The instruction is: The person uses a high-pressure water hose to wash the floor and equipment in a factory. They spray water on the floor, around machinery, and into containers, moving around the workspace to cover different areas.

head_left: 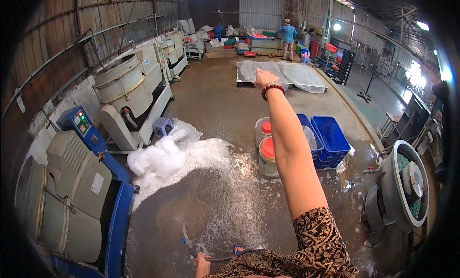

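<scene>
The wet floor (211,100) fills most of my view, and I judge the hosing-down of it to be only partway along. Along its left side stand big grey machines (122,81), the closest one set in a blue frame (119,225). Beside them lies what looks left to do: a thick white heap of foam (158,158), thinning into a bubbly film toward the middle. The part that seems furthest along is the rounded dark patch (158,220) below the heap. Farther off I see a low platform (245,84) under clear sheeting (302,74); nearer, right of centre, stand blue crates (330,151) and red-lidded buckets (268,168), the ground around them shining, whether with water or suds I cannot tell. The hose (225,259) runs along the bottom, its tip over the dark patch. A small purple stool (163,126) sits at the foam's back edge. My left hand (203,264) has its fingers wrapped around the hose; my right hand (266,77) reaches far ahead, apparently pointing toward the platform, with nothing visible in its grip, and how far its other fingers curl I cannot tell.
</scene>
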A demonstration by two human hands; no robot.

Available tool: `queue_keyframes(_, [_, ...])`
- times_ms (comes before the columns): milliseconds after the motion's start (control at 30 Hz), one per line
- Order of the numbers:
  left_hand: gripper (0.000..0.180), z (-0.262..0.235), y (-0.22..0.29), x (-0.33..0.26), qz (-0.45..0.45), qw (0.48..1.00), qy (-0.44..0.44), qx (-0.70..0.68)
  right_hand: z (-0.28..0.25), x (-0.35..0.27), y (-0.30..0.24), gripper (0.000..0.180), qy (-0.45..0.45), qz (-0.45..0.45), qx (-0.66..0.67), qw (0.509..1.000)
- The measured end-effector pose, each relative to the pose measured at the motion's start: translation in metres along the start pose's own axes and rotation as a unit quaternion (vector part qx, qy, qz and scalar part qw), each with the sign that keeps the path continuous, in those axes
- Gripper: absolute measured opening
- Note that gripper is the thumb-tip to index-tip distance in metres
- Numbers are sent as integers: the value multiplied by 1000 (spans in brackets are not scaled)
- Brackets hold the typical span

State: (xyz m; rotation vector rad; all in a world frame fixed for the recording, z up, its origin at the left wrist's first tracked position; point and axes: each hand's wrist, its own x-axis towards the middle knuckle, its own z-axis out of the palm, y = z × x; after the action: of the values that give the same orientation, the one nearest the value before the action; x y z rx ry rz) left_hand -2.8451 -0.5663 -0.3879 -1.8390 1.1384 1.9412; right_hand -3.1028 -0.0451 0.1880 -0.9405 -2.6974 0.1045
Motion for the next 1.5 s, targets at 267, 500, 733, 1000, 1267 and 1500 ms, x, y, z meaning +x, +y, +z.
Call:
queue_keyframes(267, [30,17,2,-35,0,996,-60,61,1,19,11,55,-37,14,2,999])
queue_keyframes(500, [23,31,3,-48,-30,997,-52,57,16,45,8,64,-58,18,28,998])
queue_keyframes(733, [18,34,-2,-49,-45,996,-74,14,32,56,2,62,-66,17,27,997])
queue_keyframes(1000, [18,29,-7,-72,35,994,-89,52,41,55,-4,60,-10,25,65,998])
queue_keyframes(1267, [25,12,0,-53,31,990,-124,61,39,67,-15,58,-32,29,78,996])
queue_keyframes(1500, [24,3,-8,-41,59,989,-120,71,71,117,-6,57,-59,-26,33,997])
